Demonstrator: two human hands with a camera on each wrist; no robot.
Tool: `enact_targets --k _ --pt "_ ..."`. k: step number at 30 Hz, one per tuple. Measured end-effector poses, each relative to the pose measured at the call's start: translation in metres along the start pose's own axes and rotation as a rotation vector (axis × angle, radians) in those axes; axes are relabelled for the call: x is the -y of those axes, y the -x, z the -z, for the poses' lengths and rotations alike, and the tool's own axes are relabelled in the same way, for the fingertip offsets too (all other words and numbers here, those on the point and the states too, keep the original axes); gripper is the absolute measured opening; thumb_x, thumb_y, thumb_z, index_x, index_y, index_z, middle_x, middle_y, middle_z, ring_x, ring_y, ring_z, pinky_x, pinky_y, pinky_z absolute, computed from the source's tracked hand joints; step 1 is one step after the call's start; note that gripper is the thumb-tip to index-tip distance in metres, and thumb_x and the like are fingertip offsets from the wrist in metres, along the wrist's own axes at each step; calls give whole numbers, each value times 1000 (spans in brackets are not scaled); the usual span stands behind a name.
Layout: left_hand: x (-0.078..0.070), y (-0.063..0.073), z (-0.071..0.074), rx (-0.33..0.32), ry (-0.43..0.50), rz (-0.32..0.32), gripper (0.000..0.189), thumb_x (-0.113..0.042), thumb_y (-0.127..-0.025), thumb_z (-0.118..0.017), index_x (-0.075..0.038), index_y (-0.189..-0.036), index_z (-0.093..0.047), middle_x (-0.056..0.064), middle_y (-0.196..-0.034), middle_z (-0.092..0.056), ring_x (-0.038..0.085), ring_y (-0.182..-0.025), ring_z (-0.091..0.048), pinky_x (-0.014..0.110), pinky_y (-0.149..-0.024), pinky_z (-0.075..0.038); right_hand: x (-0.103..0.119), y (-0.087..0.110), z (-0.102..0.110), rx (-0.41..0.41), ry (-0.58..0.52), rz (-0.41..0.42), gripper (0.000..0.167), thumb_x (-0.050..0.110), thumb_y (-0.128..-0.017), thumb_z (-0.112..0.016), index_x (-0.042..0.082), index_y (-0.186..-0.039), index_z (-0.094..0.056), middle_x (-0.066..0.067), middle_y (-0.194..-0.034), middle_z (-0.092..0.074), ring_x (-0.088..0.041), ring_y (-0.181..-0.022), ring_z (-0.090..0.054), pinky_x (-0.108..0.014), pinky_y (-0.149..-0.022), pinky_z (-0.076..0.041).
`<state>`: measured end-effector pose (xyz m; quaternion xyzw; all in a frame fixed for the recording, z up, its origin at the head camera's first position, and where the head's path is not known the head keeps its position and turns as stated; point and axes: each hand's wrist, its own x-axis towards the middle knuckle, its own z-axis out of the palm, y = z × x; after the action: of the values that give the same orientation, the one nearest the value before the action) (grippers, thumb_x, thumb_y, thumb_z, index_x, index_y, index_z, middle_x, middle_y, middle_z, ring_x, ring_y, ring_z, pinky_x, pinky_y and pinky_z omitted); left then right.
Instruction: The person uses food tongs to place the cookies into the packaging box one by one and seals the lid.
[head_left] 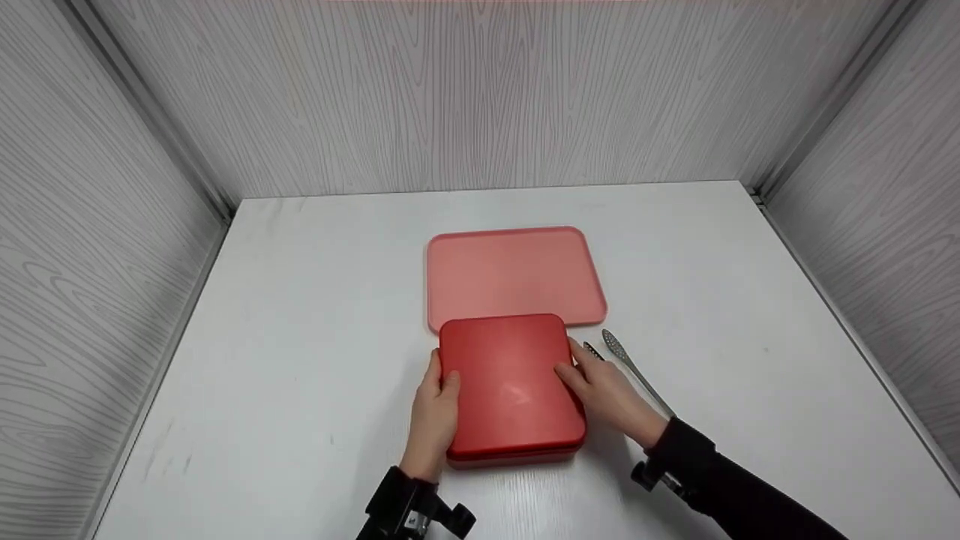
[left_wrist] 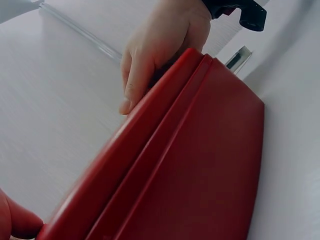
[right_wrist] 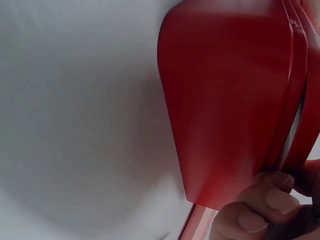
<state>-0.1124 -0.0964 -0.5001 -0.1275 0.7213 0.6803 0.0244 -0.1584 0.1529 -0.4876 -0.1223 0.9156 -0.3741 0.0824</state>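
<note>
A red rectangular box [head_left: 517,458] with a matching red lid [head_left: 510,382] is between both hands, its front wall facing me. My left hand [head_left: 435,421] grips the left side, thumb on top of the lid and fingers down the edge. My right hand [head_left: 609,390] pinches the right edge near the far corner. In the right wrist view, its fingers [right_wrist: 280,200] press the corner at the seam, where a narrow light gap shows between lid and box. Beside the right hand lie metal tongs [head_left: 634,367], partly hidden by that hand.
Behind the box, a pink rectangular tray [head_left: 514,274] lies on the white table [head_left: 315,315], its near edge partly covered by the box. Grey wood-grain panels [head_left: 480,97] enclose the back and both sides of the table.
</note>
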Motion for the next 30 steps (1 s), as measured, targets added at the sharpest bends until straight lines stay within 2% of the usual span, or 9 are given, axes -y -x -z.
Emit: enact_targets --k 5,20,30 --pt "2 -2 2 4 -4 0 62 -14 -110 -42 2 -162 -14 18 -169 -16 31 -157 -11 50 -126 -14 0 -1 0 11 8 5 56 26 -107 -55 0 -154 -41 -25 -137 -62 -37 -124 -61 -54 -103 -49" --pt "8 -9 3 -4 -10 22 61 -19 -110 -42 0 -163 -17 14 -169 -20 29 -157 -15 49 -126 -17 1 -5 -2 43 20 -33 61 30 -108 -52 -1 -157 -35 -27 -145 -55 -39 -133 -54 -54 -110 -44" --pt "7 -8 4 9 33 16 61 -14 -109 -42 2 -162 -16 16 -169 -17 30 -157 -12 48 -127 -14 -1 -2 -2 40 17 4 62 26 -108 -53 -8 -155 -33 -28 -148 -51 -38 -135 -52 -53 -110 -44"
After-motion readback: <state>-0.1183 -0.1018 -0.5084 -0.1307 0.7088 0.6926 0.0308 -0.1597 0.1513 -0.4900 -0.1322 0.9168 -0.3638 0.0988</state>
